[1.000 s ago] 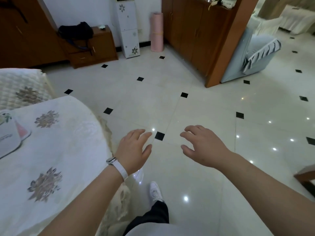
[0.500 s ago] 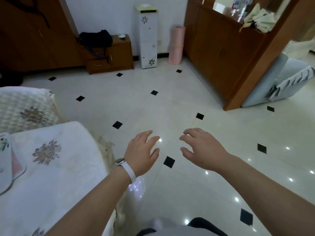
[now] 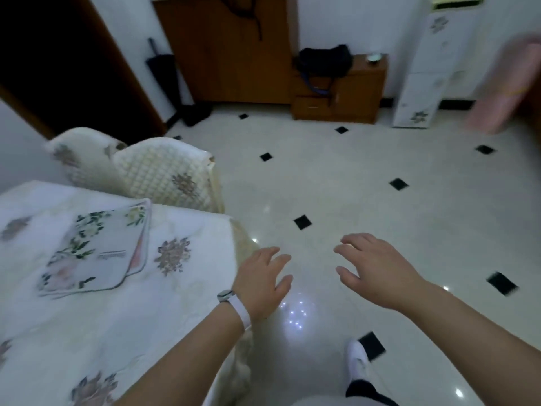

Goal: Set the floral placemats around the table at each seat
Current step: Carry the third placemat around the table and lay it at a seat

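The floral placemat bears a small label, too blurred to read

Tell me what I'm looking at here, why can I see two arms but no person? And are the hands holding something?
The camera sits on the person's head and looks forward and down, so you see what they see: their own arms reaching out. The left hand, with a white watch band on its wrist, and the right hand are both open and holding nothing. They hang over the shiny tiled floor, not over the table. Near the bottom you can spot one white shoe.

On the left is a table with a white flowered tablecloth. On it lie floral placemats; there seem to be at least two stacked, because a second edge peeks out underneath. Behind the table stand chairs with quilted covers. The picture is a bit blurry.
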`<state>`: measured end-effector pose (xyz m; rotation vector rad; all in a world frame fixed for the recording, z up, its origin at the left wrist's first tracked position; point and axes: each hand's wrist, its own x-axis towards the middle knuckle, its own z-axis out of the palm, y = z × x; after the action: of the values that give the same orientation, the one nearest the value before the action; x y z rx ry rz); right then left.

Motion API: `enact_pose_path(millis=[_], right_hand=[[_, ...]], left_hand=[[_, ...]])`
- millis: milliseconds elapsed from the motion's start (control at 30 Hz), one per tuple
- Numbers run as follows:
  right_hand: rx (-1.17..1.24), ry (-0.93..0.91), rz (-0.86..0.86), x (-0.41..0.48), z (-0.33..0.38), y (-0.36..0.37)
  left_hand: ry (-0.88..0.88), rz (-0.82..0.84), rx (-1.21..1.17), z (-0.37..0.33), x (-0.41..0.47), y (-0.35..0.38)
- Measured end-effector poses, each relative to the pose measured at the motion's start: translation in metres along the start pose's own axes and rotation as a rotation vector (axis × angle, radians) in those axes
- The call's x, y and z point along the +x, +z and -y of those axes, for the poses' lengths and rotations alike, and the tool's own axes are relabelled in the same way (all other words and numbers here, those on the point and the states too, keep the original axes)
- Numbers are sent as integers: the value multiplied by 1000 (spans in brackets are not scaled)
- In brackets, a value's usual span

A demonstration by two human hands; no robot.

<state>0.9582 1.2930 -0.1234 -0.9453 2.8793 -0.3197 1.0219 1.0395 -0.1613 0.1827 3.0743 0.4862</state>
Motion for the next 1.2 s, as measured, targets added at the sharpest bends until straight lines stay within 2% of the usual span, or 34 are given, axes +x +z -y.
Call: enact_pose_path(millis=[100, 267, 400, 600, 933, 1067, 1200], right_hand=[[26, -104, 28, 46, -29, -14], [49, -297, 73, 133, -48, -23], [83, -477, 116, 185, -9, -21], [71, -704, 225, 242, 64, 2], [-73, -816, 248, 334, 150, 21], [-94, -840, 286, 359, 176, 31], [-155, -922, 350, 381, 210, 47]], left_hand=[[-155, 4, -2, -4, 23, -7], [-306, -111, 39, 0, 53, -30], [-453, -209, 74, 21, 46, -53], [-767, -223, 52, 83, -2, -58], [-888, -290, 15, 207, -36, -58], [-998, -327, -102, 236, -53, -46], [-1064, -312, -81, 262, -82, -38]])
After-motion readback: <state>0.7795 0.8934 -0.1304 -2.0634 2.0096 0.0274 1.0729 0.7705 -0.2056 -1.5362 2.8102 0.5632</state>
